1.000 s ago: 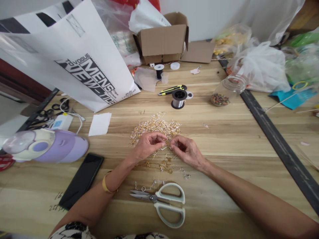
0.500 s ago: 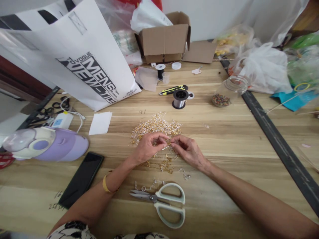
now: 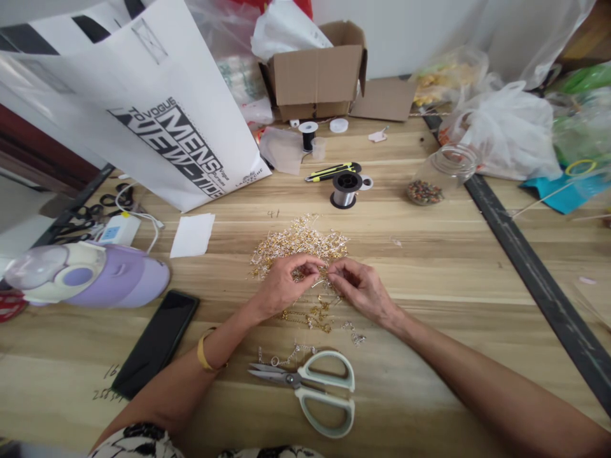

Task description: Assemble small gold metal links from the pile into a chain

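Fingertips of my left hand (image 3: 286, 283) and my right hand (image 3: 363, 286) almost meet over the near edge of a pile of small gold and silver jewelry pieces (image 3: 305, 236). Both hands are pinched closed; whatever sits between the fingertips is too small to name. Below them lie gold chains (image 3: 310, 318) and a little silver chain (image 3: 354, 333). Closer to me is a silver chain bracelet with charms (image 3: 286, 356), partly beside a pair of scissors (image 3: 298, 379) with pale handles, its blades pointing left.
A black phone (image 3: 157, 343) and a purple bottle (image 3: 124, 275) lie on the left, near a white paper (image 3: 192, 235). Beyond the pile are a wire spool (image 3: 346, 191), a utility knife (image 3: 334, 172) and a bead jar (image 3: 439, 175). A large white bag (image 3: 191, 95) stands at back left.
Both hands keep nearly the same place and pinch. The whole view has shifted very slightly; nothing on the table has visibly moved.
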`<state>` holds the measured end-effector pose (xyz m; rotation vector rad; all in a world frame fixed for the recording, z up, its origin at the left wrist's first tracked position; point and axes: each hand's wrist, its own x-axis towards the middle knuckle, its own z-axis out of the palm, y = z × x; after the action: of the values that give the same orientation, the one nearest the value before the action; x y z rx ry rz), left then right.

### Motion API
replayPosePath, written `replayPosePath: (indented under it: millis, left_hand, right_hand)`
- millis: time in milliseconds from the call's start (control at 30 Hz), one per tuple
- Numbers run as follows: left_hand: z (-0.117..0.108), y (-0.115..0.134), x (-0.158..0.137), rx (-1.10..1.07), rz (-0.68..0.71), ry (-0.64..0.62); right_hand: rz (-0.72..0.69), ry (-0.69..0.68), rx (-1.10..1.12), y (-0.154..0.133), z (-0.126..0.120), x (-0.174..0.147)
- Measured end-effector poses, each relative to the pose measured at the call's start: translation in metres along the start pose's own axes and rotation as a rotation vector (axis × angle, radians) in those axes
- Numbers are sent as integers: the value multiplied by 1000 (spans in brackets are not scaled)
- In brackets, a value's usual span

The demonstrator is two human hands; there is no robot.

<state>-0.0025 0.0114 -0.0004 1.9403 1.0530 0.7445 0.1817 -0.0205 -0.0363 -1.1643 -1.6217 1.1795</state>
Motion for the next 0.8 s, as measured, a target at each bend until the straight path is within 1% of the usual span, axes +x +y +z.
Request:
replayPosePath:
  millis: [233, 367, 600, 800]
  left_hand:
    - [3, 0, 0, 38, 64, 2]
    - [3, 1, 0, 56, 77, 8]
    - [3, -1, 0, 41, 46, -2]
    - [3, -1, 0, -18, 1, -30]
  right_hand:
    - [0, -6, 2, 0, -1, 0]
    - [-3, 0, -6, 0, -1, 0]
    - [10, 9, 31, 0, 0, -1]
    - [-10, -18, 36, 0, 0, 0]
